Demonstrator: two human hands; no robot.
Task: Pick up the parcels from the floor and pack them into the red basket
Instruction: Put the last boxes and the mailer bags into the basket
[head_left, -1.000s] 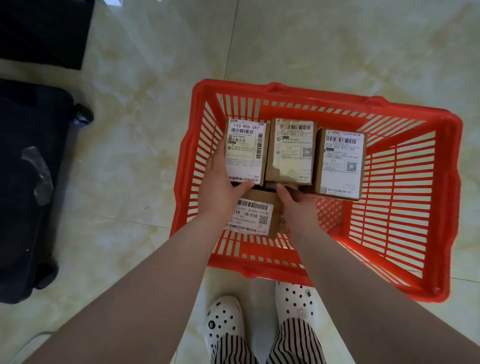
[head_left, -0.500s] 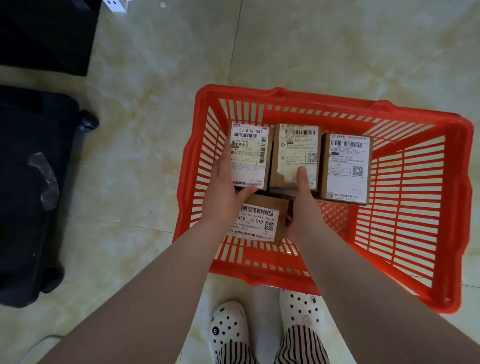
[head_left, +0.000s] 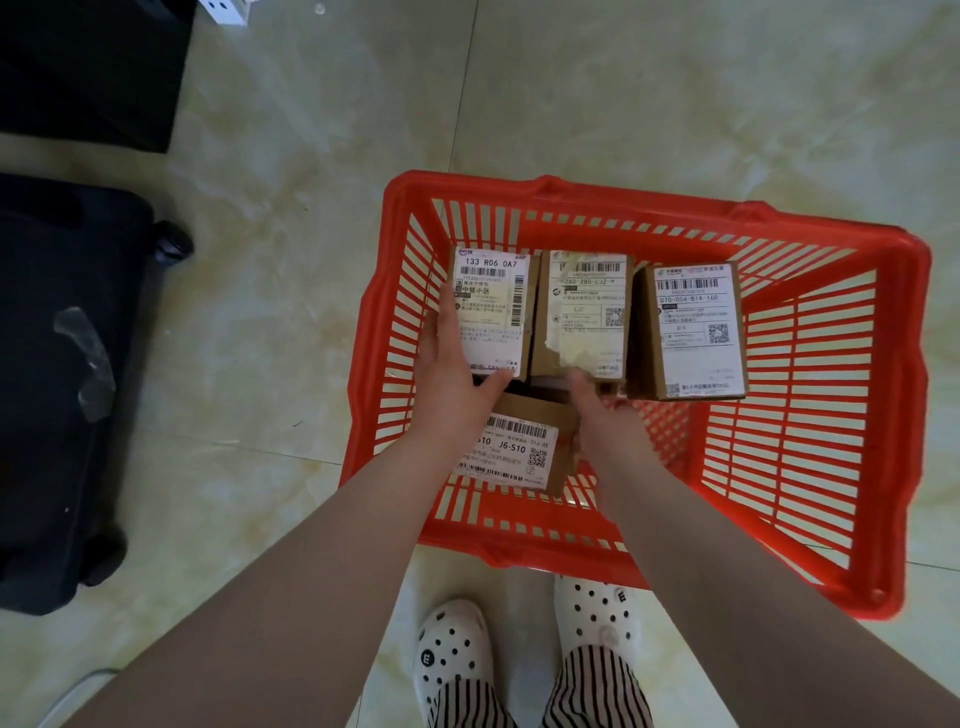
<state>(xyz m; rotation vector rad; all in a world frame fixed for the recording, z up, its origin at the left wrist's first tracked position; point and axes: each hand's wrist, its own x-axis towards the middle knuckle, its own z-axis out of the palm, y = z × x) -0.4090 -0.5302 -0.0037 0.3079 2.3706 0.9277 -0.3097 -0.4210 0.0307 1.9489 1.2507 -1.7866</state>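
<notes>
A red basket (head_left: 649, 205) stands on the tiled floor in front of me. Three labelled cardboard parcels stand in a row at its far side: a left parcel (head_left: 493, 312), a middle parcel (head_left: 584, 312) and a right parcel (head_left: 693, 332). A further parcel (head_left: 519, 447) lies nearer to me, partly under my wrists. My left hand (head_left: 452, 379) grips the left parcel, fingers along its left side and thumb hooked round its near edge. My right hand (head_left: 605, 421) pinches the middle parcel's near edge, thumb on top and fingers curled below.
A black suitcase (head_left: 52, 389) lies on the floor at the left. Dark furniture (head_left: 88, 67) and a white power strip (head_left: 226, 6) are at the top left. My feet in white clogs (head_left: 452, 649) stand just before the basket's near wall.
My right thumb has slid back from the middle parcel's top to its near edge. My left hand has stayed on the left parcel.
</notes>
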